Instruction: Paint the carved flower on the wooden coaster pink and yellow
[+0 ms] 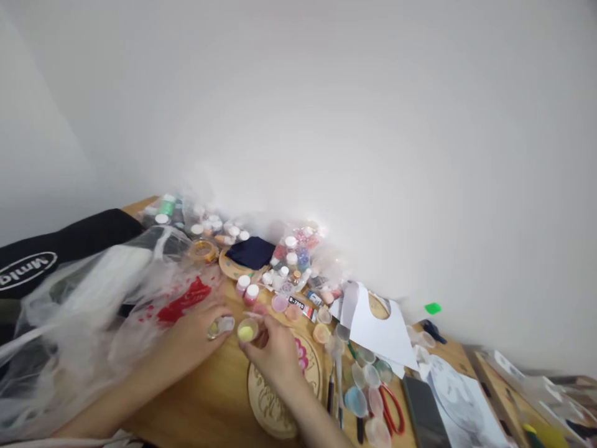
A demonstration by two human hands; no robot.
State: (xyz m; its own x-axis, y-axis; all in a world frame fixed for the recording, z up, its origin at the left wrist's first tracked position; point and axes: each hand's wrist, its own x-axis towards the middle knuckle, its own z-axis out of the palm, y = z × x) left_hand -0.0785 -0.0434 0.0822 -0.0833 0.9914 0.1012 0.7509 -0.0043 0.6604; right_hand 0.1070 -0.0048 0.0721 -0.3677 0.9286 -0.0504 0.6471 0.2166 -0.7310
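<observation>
My left hand (208, 328) is closed around a small clear jar (226, 324), tipped on its side, with a little yellowish material in it. In my right hand (276, 356), a small clear cup (247, 330) with pale yellow contents is pinched at the rim. The two containers are close together but apart. Beneath my right hand and wrist lies a round carved wooden plaque (267, 403). Pink petals (301, 354) show on its right side; my hand and forearm hide much of the carving.
Two pink jars with white lids (252, 294) stand beyond my hands. Glue tube (301, 307), brushes (331, 389), several plastic cups (356, 401), red-handled scissors (392, 410) and a dark phone (425, 410) lie right. Plastic bags (116, 336) crowd the left; white paper (375, 317) is behind.
</observation>
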